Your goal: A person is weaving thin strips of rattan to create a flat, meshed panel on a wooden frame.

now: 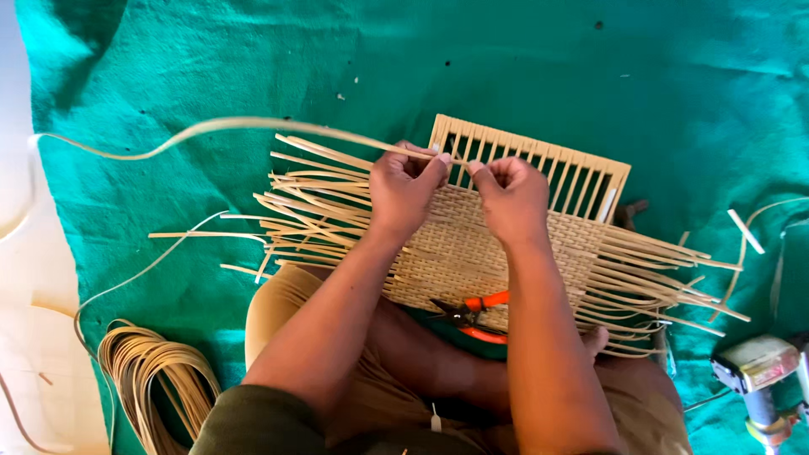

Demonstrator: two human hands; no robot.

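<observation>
A half-woven cane panel [472, 244] on a pale wooden frame [581, 160] lies across my lap, with loose strip ends sticking out left and right. My left hand [404, 187] pinches a long pale cane strip [227, 128] that arcs away to the left. My right hand [510, 195] is closed on the same strip where it threads between the frame's upright bars. Both hands sit at the top edge of the woven part.
Orange-handled cutters [472, 313] rest on the panel near my knees. A coil of cane strips [152, 366] lies at the lower left on the green cloth [211, 59]. A power tool [758, 375] lies at the lower right. Cut strip scraps [745, 231] are scattered at right.
</observation>
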